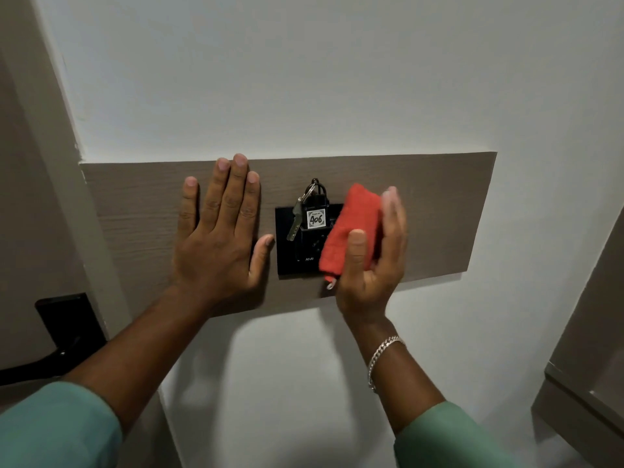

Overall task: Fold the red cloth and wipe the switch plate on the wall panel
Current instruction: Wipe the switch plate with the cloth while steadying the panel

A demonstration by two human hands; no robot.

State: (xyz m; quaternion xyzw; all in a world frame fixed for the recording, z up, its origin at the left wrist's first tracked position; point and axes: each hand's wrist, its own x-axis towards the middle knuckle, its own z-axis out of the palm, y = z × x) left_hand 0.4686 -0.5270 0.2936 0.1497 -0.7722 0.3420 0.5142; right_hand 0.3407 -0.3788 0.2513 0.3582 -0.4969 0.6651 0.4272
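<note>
A black switch plate (287, 261) is mounted on a brown wood-grain wall panel (439, 211). The red cloth (354, 224), folded into a thick pad, is pressed against the plate's right part. My right hand (374, 265) grips the cloth, thumb in front and fingers behind it. My left hand (219, 231) lies flat on the panel just left of the plate, fingers spread, its thumb tip near the plate's left edge. The cloth hides the plate's right side.
A key with a black tag numbered 406 (315, 217) sits in the top of the plate. A dark door handle and its plate (67, 329) are at the lower left on a door. A brown cabinet edge (587, 383) stands at the lower right.
</note>
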